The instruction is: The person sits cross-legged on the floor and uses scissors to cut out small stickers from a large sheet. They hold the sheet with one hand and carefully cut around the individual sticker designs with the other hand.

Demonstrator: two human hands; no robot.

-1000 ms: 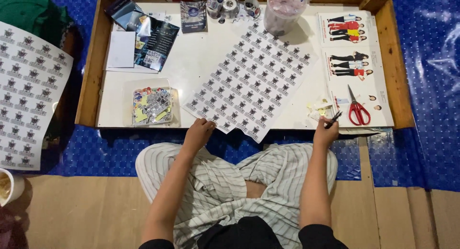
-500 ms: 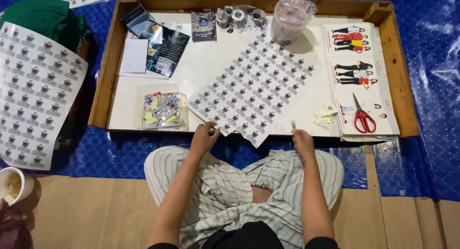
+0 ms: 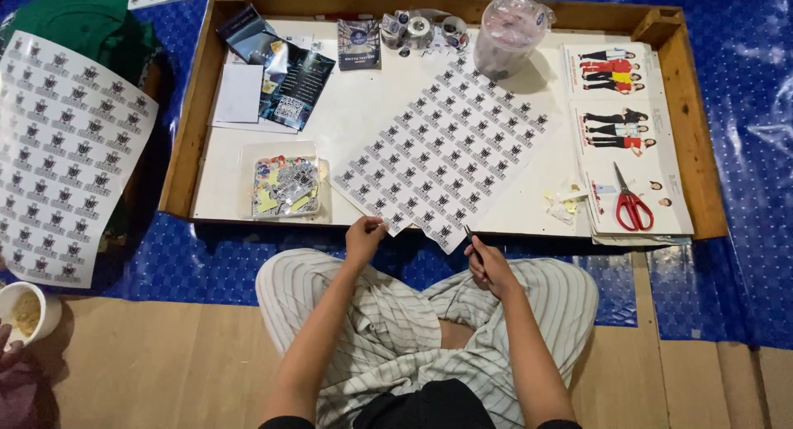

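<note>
Sticker sheet (image 3: pixel 442 152): white, rows of small dark prints. Lies diagonal on tray, near corner overhanging the edge.

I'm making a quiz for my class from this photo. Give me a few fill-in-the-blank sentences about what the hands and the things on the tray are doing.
1. The left hand pinches the near edge of the ____ sheet.
2. The right hand holds a thin dark ____.
3. The scissors have ____ handles.
4. The tray has a frame of ____.

Missing words: sticker; tool; red; wood
</note>
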